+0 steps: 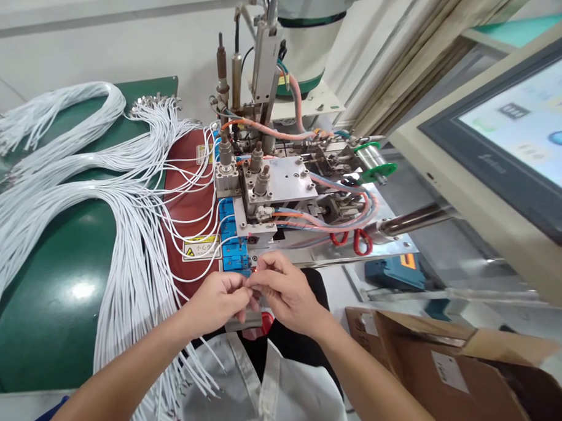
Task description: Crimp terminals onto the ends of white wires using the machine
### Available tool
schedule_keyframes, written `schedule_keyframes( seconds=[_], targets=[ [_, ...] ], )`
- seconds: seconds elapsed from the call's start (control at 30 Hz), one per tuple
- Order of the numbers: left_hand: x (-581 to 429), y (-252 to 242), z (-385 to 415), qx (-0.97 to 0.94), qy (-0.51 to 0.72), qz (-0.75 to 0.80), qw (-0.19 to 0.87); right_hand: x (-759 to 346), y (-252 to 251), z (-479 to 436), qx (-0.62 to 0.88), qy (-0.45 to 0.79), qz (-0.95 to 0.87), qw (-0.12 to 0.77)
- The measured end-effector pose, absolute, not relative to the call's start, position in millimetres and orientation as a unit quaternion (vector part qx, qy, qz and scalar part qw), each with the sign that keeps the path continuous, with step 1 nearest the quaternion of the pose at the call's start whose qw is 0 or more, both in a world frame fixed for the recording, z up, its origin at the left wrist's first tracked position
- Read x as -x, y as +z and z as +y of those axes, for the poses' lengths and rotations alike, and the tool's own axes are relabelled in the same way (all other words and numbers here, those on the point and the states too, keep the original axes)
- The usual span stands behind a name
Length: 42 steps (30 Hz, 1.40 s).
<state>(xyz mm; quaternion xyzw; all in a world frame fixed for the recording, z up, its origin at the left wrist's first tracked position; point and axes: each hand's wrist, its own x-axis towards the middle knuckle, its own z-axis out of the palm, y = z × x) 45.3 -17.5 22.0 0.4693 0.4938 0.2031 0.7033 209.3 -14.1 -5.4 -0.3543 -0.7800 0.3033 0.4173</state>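
Observation:
My left hand (226, 301) and my right hand (286, 290) meet fingertip to fingertip in front of the machine (280, 180). Both are closed in a pinch; whatever lies between the fingertips is too small to make out. Just beyond them is a row of blue clamp blocks (235, 246) along the machine's left edge. White cables (194, 240) run from several of these blocks to a large bundle of white cables (121, 265) at my left. The bundle drapes over a green table (48, 292), its loose ends hanging beside my left forearm.
A spool with green flanges (370, 161) sits at the machine's right side. A touchscreen panel (513, 141) juts in at the right on a metal arm (415, 220). Below it are an open cardboard box (419, 359) and a blue case (394, 274). A warning label (202, 248) is on the red surface.

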Motion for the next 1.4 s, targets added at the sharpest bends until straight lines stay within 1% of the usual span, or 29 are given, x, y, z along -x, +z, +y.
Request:
schedule_keyframes(
  seconds=[0.17, 0.27, 0.4, 0.47, 0.73, 0.83, 1.0, 1.2, 1.33, 1.4],
  targets=[
    [-36, 22, -14, -0.379, 0.234, 0.448, 0.775, -201, -8, -16, 0.366, 0.376, -0.704, 0.478],
    [-33, 21, -13, -0.352, 0.240, 0.446, 0.787, -196, -9, -17, 0.384, 0.410, -0.663, 0.494],
    [-34, 19, -13, -0.336, 0.255, 0.494, 0.760, -188, -13, -21, 0.450, 0.431, -0.568, 0.537],
    [-34, 17, -13, -0.341, 0.269, 0.513, 0.740, -186, -15, -24, 0.474, 0.429, -0.543, 0.544],
    [-38, 18, -17, -0.428, 0.282, 0.557, 0.654, -180, -8, -28, 0.501, 0.356, -0.592, 0.521],
    [-38, 19, -18, -0.439, 0.291, 0.562, 0.638, -179, -10, -27, 0.503, 0.390, -0.564, 0.525],
    [-40, 18, -19, -0.426, 0.310, 0.546, 0.652, -174, -12, -28, 0.492, 0.472, -0.484, 0.549],
    [-45, 16, -22, -0.360, 0.367, 0.531, 0.674, -164, -12, -33, 0.520, 0.421, -0.462, 0.581],
    [-45, 14, -23, -0.365, 0.388, 0.531, 0.659, -163, -14, -33, 0.528, 0.395, -0.486, 0.573],
    [-45, 13, -23, -0.368, 0.387, 0.530, 0.658, -165, -14, -31, 0.526, 0.353, -0.521, 0.572]
  ],
)
